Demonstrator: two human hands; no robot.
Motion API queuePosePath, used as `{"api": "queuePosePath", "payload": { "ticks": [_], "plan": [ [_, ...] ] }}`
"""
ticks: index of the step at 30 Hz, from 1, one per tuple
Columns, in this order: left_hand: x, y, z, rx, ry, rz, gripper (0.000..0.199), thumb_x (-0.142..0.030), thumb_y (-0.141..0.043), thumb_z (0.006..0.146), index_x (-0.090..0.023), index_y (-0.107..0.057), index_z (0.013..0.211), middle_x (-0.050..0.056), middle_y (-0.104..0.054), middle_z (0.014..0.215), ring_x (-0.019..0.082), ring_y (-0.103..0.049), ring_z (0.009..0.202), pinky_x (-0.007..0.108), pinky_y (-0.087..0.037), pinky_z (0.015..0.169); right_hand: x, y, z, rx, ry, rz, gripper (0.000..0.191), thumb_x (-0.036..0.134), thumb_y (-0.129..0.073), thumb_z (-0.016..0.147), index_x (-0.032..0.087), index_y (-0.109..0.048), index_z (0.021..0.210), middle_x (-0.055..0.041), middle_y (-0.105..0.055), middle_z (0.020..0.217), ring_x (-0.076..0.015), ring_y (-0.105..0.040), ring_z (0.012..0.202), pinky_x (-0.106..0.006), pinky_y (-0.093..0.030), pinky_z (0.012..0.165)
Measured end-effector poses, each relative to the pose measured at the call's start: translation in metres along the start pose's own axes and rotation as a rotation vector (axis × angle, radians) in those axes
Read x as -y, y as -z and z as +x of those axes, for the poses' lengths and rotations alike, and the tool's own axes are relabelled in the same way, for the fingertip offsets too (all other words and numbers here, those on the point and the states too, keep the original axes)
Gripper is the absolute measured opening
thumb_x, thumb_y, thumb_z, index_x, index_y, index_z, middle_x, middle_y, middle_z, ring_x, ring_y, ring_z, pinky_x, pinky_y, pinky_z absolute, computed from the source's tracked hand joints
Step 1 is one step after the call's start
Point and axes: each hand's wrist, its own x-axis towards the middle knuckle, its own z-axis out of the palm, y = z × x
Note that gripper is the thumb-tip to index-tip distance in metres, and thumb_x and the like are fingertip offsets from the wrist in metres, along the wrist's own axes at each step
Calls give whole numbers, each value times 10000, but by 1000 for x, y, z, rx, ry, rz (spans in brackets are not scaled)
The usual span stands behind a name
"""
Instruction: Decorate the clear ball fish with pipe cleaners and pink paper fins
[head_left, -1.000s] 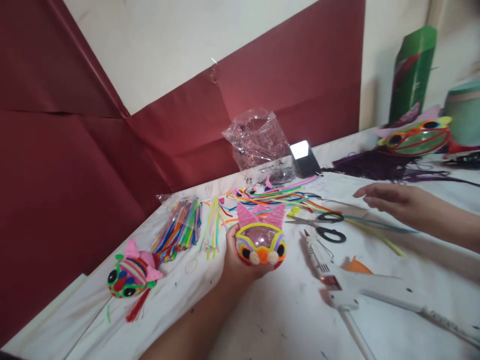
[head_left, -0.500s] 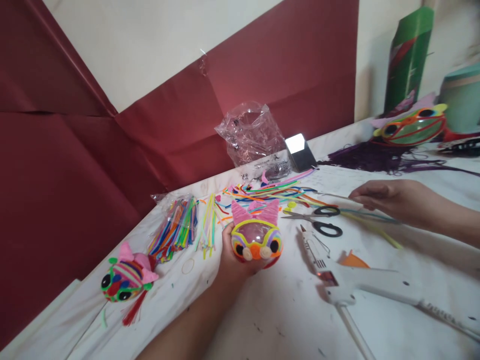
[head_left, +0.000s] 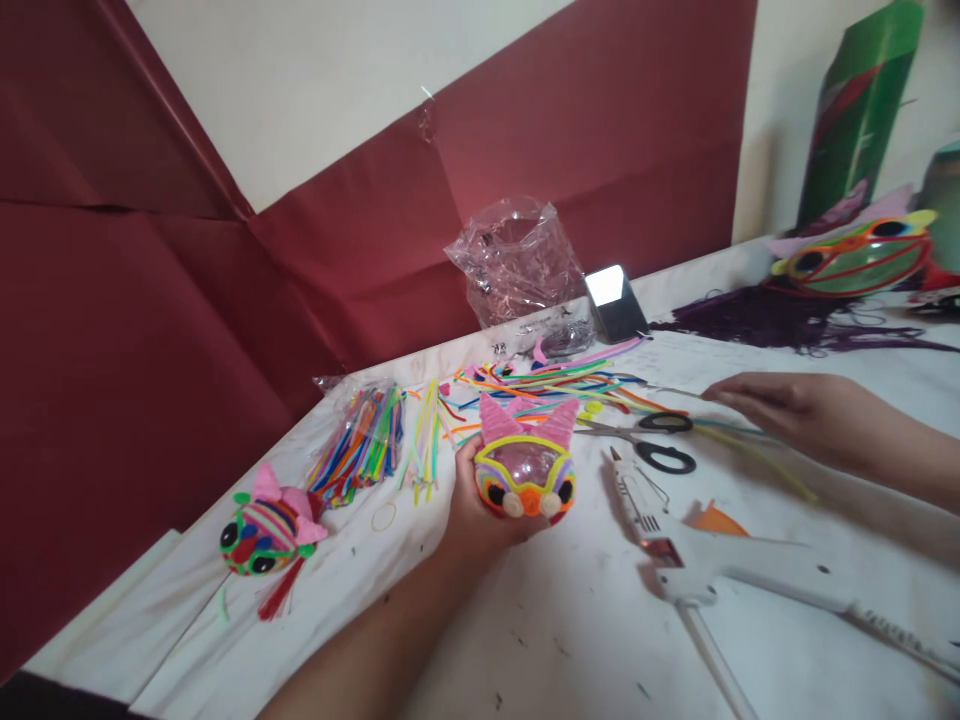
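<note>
In my left hand is a clear round ornament with pink pointed ears, yellow trim, black eyes and an orange nose. My right hand hovers over the right side of the table, its fingers pressed together around the end of a thin grey strand. Below it lie black-handled scissors and a white glue gun with an orange part beside it. Loose coloured pipe cleaners are spread behind the ornament.
A second decorated ornament with a red tassel lies at the left, near a bag of pipe cleaners. Behind stand a phone and clear plastic. Purple threads and another ornament are at the right.
The whole view has shifted, so most things appear slightly farther right. Both hands keep nearly the same places over the table, the left still around the ornament.
</note>
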Motion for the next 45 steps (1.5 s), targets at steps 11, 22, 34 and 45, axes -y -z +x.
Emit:
{"api": "queuePosePath", "payload": {
  "ticks": [11, 22, 34, 45],
  "plan": [
    [3, 5, 6, -26, 43, 22, 981, -247, -842, 407, -285, -411, 1288, 61, -637, 1159, 284, -653, 1028, 382, -548, 817, 19, 1, -14, 130, 33, 21, 468, 687, -408, 788, 254, -568, 709, -48, -682, 644, -226, -614, 561, -343, -459, 556],
    [2, 6, 8, -15, 84, -20, 945, -183, -807, 438, -285, -399, 1284, 45, -653, 1136, 294, -661, 1016, 389, -554, 813, 29, -2, -27, 171, 296, 93, 382, 535, -347, 945, 255, -558, 795, -39, -673, 719, -206, -630, 605, -323, -485, 575],
    [3, 4, 1, 22, 45, 0, 1022, -209, -852, 391, -273, -409, 1310, 71, -656, 1139, 298, -666, 998, 389, -567, 812, 51, -11, -43, 190, 600, 298, 231, 310, -475, 927, 304, -657, 1068, -65, -742, 936, -248, -715, 821, -338, -579, 668],
    [20, 2, -2, 132, -215, 231, 1038, -243, -911, 396, -235, -403, 1302, 122, -582, 1226, 343, -609, 1106, 443, -539, 918, 92, -12, -77, 263, 826, 197, 496, 196, -467, 930, 254, -460, 1422, -126, -668, 1141, -231, -667, 973, -350, -565, 792]
  ]
}}
